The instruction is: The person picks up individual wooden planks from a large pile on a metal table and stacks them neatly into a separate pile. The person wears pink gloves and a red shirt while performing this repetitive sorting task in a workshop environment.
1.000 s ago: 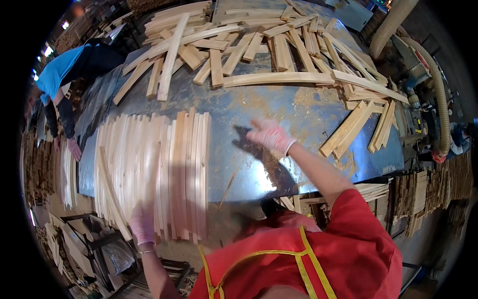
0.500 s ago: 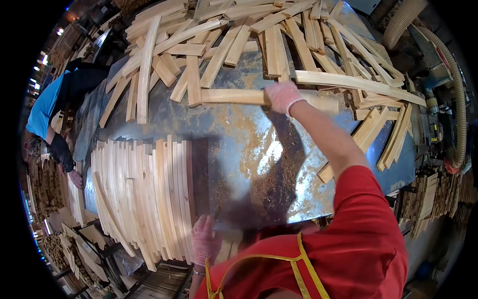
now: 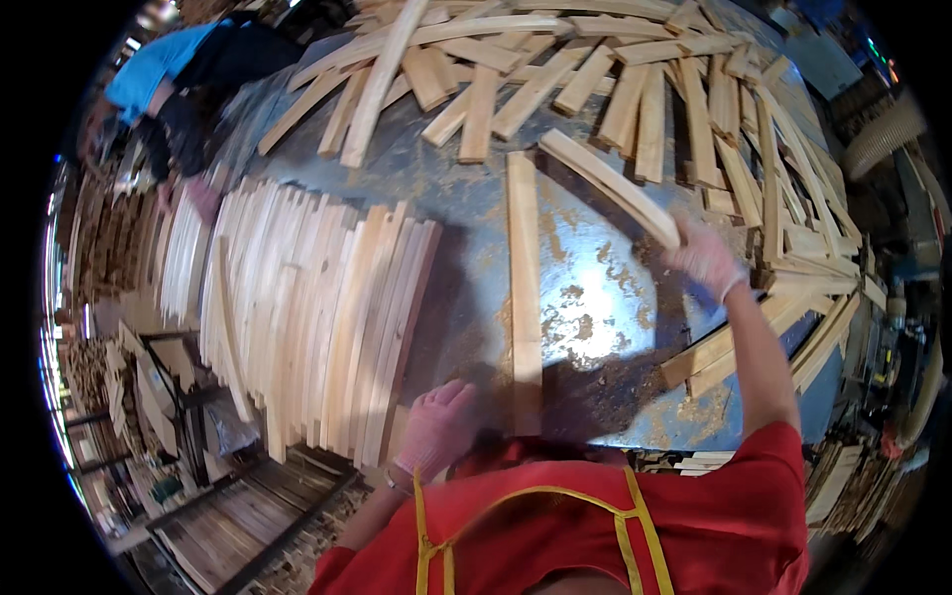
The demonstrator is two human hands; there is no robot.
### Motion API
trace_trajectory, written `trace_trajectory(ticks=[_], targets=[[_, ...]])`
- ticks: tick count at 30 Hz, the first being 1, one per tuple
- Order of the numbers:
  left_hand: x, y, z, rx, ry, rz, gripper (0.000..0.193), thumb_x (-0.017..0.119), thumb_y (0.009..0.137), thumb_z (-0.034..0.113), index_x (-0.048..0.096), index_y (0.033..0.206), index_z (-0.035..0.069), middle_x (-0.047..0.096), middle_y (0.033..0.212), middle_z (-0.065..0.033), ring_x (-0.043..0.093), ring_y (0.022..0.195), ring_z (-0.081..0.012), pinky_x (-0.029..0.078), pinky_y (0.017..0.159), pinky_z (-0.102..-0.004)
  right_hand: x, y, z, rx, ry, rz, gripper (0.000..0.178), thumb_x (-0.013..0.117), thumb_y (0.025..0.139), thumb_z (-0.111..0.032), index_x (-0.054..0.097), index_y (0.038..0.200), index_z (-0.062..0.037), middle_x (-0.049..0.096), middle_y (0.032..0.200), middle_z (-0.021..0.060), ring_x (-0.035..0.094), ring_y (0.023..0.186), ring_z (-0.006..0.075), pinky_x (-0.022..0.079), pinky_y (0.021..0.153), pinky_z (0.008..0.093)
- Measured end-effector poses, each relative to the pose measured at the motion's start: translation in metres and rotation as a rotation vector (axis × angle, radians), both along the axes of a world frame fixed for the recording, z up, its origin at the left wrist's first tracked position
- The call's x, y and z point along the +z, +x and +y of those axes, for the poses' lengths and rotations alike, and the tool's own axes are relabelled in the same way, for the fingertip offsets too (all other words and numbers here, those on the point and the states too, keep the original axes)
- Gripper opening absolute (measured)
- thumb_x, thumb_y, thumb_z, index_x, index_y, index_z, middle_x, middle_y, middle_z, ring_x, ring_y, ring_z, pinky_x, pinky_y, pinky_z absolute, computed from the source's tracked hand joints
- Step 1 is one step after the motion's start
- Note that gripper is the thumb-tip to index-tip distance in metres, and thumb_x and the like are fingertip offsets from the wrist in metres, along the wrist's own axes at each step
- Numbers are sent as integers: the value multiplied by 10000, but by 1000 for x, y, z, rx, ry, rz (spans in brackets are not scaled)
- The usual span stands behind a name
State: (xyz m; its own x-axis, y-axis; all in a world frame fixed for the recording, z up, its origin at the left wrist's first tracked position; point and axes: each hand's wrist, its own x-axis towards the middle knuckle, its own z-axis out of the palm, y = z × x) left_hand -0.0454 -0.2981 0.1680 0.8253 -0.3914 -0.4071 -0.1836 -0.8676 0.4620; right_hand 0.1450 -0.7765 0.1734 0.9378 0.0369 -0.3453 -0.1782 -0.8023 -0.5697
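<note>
My right hand (image 3: 704, 262), in a pale pink glove, grips the near end of a wooden strip (image 3: 607, 186) held slanting over the metal-topped table (image 3: 585, 283). My left hand (image 3: 438, 428), gloved too, is closed near the table's front edge. What it holds, if anything, is hidden. Just right of it a single wooden board (image 3: 525, 278) lies lengthwise, pointing away from me. To its left is a row of wooden strips (image 3: 317, 317) set side by side, with one strip lying askew on top.
A loose heap of wooden strips (image 3: 476, 114) covers the table's far side and runs down its right. A co-worker in a blue shirt (image 3: 164, 64) bends over more strips at the left. A ribbed hose (image 3: 881, 137) hangs at the right; a dark metal rack (image 3: 248, 511) stands lower left.
My right hand has moved right and nearer, lifting a strip from the heap. A board now lies lengthwise beside my left hand. The view has shifted, and the co-worker's hands are over the strips.
</note>
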Motion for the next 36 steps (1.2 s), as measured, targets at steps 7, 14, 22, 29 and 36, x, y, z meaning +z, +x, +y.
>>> trace_trajectory(ticks=[7,14,22,29,36], targets=[[-2,-10,-31,376,-518,11,778,802,852,288,501,1557,158,643,1421,-164,638,1291,-303,516,1054,-465,-31,-123,246,-223,782,182,863,865,878,-426,512,1480,82,712,1148,115,657,1032,195,550,950,319],[-4,-19,111,825,-1113,447,649,622,904,129,529,1546,118,738,1051,-102,702,944,-218,572,851,-389,-49,-119,295,-167,-274,-366,644,824,843,-397,601,1317,-22,633,1310,256,624,1198,451,489,1076,528],[-26,-43,347,1079,-832,-196,418,712,930,76,692,1346,35,747,1117,-56,687,981,-144,599,833,-302,-103,-147,316,-404,91,-300,536,752,890,-156,599,1389,-36,652,1349,197,671,1132,344,556,972,449],[8,-21,478,930,583,-341,434,661,896,281,689,1296,115,735,1194,-182,700,1121,-388,568,919,-460,-106,-192,428,-224,696,-83,607,676,908,-200,562,1469,4,744,1138,166,712,969,287,570,892,406],[-61,-117,341,873,37,-845,670,776,891,119,542,1505,-13,558,1513,-252,552,1399,-392,464,1167,-447,-81,-178,437,-245,1138,377,624,594,948,14,450,1555,39,703,1293,126,677,1157,235,549,974,314]])
